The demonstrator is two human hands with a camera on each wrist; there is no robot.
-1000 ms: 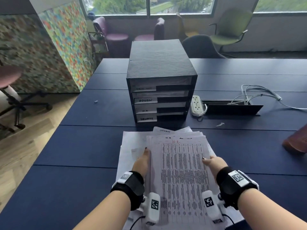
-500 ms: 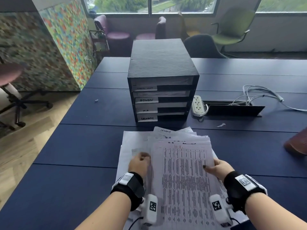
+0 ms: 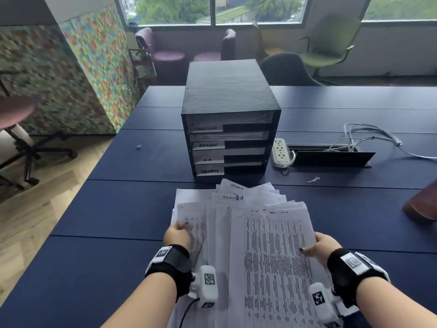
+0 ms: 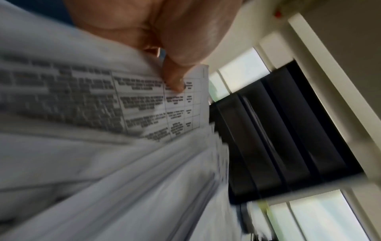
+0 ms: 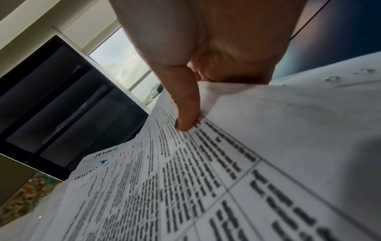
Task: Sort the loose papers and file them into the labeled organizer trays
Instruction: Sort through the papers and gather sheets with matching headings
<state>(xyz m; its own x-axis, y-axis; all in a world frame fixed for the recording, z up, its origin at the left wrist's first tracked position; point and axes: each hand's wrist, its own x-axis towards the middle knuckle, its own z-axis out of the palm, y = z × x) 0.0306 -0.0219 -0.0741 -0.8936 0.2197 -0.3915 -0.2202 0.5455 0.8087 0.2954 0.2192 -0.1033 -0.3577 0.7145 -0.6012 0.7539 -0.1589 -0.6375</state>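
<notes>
A fanned stack of printed papers (image 3: pixel 248 223) lies on the dark blue table (image 3: pixel 113 209) in front of me. My left hand (image 3: pixel 177 234) grips the stack's left side, thumb on top of a table-printed sheet (image 4: pixel 156 104). My right hand (image 3: pixel 316 245) pinches the right edge of the top sheet (image 3: pixel 272 268), headed "H.R." in red, thumb on top (image 5: pixel 185 117). Sheets marked "SECURITY" stick out at the far end. Behind the papers stands a black organizer (image 3: pixel 229 119) with four labeled trays; "ADMIN", "H.R." and "SECURITY" labels are readable.
A white power strip (image 3: pixel 280 152) and an open cable hatch (image 3: pixel 331 157) with grey cables lie right of the organizer. A brown object (image 3: pixel 423 204) sits at the table's right edge. Chairs stand beyond the table, and a stool at the left.
Both hands have slid back toward me and taken hold of the stack's sides. The sheets have fanned out, with the top H.R. sheet shifted to the right.
</notes>
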